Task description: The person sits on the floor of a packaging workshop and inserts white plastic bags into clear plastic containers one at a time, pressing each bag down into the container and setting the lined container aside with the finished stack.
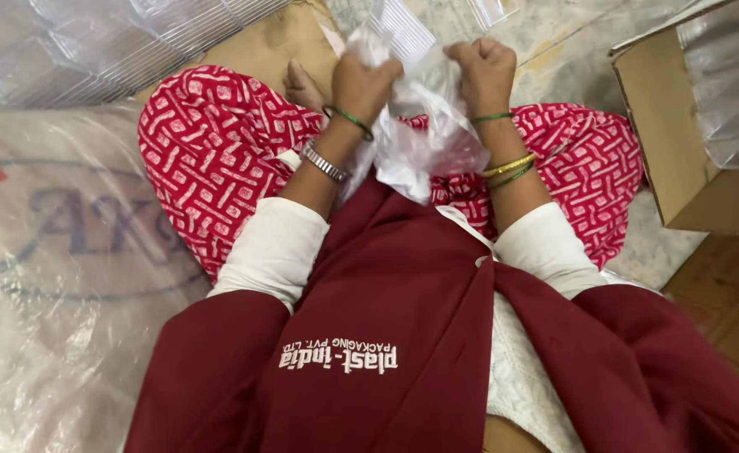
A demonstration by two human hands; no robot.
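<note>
Crumpled clear plastic bag [424, 126] hangs over the lap between both fists, its long axis running down toward the body. Left hand [361, 84] and right hand [483, 71] sit level at its top, fingers clamped on the film; a cardboard box [680, 143] stands to the right.

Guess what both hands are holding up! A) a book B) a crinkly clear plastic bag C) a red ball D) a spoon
B: the left hand and right hand both grip a crumpled clear plastic bag above the lap.
</note>
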